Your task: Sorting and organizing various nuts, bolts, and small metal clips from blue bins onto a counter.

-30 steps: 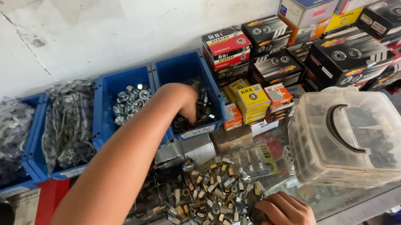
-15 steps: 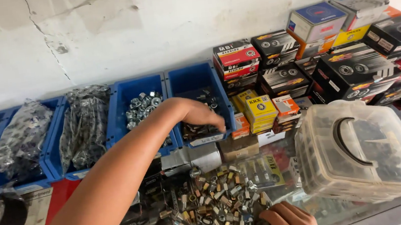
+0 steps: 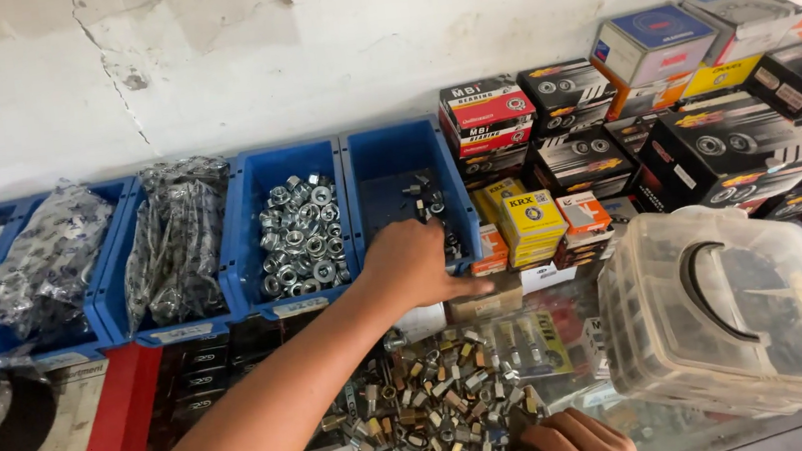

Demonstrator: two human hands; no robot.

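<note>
L hand (image 3: 418, 266) curled, fingers down, at front rim of blue bin (image 3: 384, 162) w/ few small dark metal fasteners (image 3: 429, 202); R hand (image 3: 577, 445) closed on dark part at brass nut pile (image 3: 432, 408) on counter

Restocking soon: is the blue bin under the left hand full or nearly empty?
Nearly empty. The bin shows mostly bare blue floor, with a few small parts by the left hand; the neighbouring nut bin holds far more.

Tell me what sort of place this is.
Most likely a hardware or spare-parts shop counter. Blue bins hold steel nuts and bagged fasteners, stacked bearing boxes line the wall, and the left hand reaches into a bin above a heap of loose small fittings.
</note>
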